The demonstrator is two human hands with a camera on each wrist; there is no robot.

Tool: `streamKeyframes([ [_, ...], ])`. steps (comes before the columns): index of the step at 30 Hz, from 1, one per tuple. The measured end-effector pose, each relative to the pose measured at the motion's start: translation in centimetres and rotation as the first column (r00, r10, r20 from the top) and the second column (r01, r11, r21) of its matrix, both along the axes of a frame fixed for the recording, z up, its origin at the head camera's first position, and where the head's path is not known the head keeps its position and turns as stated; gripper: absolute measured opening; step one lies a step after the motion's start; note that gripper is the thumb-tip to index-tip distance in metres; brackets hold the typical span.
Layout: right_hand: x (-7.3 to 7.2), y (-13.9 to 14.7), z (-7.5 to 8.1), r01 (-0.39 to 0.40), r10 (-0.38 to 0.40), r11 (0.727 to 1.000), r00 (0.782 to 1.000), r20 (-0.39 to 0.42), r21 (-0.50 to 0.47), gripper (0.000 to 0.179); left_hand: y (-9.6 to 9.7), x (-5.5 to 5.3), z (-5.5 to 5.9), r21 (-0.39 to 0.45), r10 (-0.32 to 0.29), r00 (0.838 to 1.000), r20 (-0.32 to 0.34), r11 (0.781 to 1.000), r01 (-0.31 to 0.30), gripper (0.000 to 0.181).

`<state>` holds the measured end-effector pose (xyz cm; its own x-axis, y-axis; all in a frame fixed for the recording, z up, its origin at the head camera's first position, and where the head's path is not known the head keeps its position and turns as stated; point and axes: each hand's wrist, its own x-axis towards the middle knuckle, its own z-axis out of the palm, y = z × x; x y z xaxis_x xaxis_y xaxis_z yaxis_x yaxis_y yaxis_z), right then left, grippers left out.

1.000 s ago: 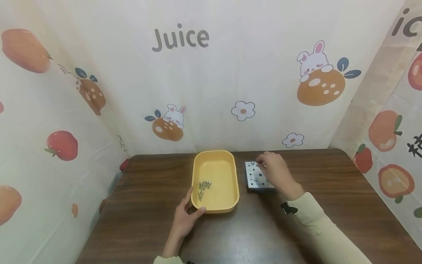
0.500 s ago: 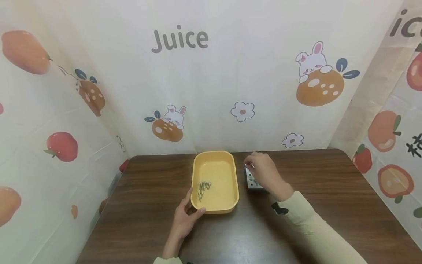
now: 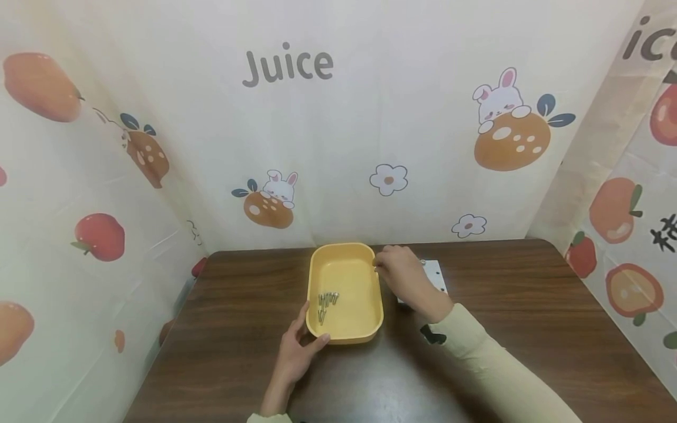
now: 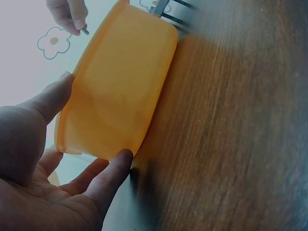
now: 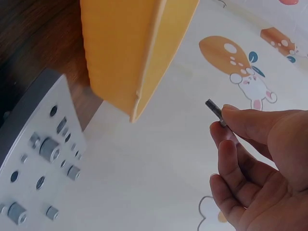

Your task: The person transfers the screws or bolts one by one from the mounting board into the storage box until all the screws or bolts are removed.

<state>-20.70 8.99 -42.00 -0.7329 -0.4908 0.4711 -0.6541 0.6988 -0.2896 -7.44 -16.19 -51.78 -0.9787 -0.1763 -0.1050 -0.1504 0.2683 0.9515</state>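
Note:
My left hand [image 3: 296, 351] grips the near left corner of a yellow plastic tray [image 3: 353, 311], thumb and fingers spread around the corner. Several small metal screws [image 3: 328, 299] lie in the tray's left part. Between thumb and index finger my right hand [image 3: 406, 277] pinches a short screw [image 5: 214, 110], its threaded end sticking out. That hand is over the tray's right rim in the head view. A metal plate [image 5: 36, 149] with holes has several socket-head screws standing in it, and my right forearm partly covers it in the head view.
Everything stands on a dark brown wooden table [image 3: 233, 317]. Behind it hangs a pale curtain [image 3: 338, 147] printed with fruit and rabbits, which also closes in both sides. The plate sits just right of the tray, near the table's far edge.
My right hand has moved left from the plate to the tray's right rim, carrying the screw, and the plate's right part shows again. My left hand and the tray have stayed put.

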Motion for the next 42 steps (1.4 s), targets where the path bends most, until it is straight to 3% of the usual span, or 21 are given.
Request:
streamKeyframes([
  [10,0.6,-1.9,-0.2,-0.001,-0.002,0.998,0.999,0.037,0.067,0.012,0.0,-0.1,0.1,0.000,-0.004,1.000,-0.013,1.000,0.004,0.093],
  [25,1.3,-4.4,-0.5,-0.051,0.050,0.998,0.999,0.020,0.038,0.009,0.0,0.0,0.2,0.014,-0.013,0.999,-0.030,1.000,0.014,0.093],
  [31,1.7,-5.6,-0.4,-0.045,0.043,0.996,0.999,0.033,0.082,0.010,-0.1,0.0,0.1,0.005,-0.016,0.999,-0.034,1.000,0.017,0.092],
  [42,2.1,-7.2,-0.4,-0.044,0.026,0.988,0.993,0.118,0.151,0.012,-0.1,-0.1,0.0,-0.015,-0.006,1.000,-0.015,1.000,0.006,0.092],
])
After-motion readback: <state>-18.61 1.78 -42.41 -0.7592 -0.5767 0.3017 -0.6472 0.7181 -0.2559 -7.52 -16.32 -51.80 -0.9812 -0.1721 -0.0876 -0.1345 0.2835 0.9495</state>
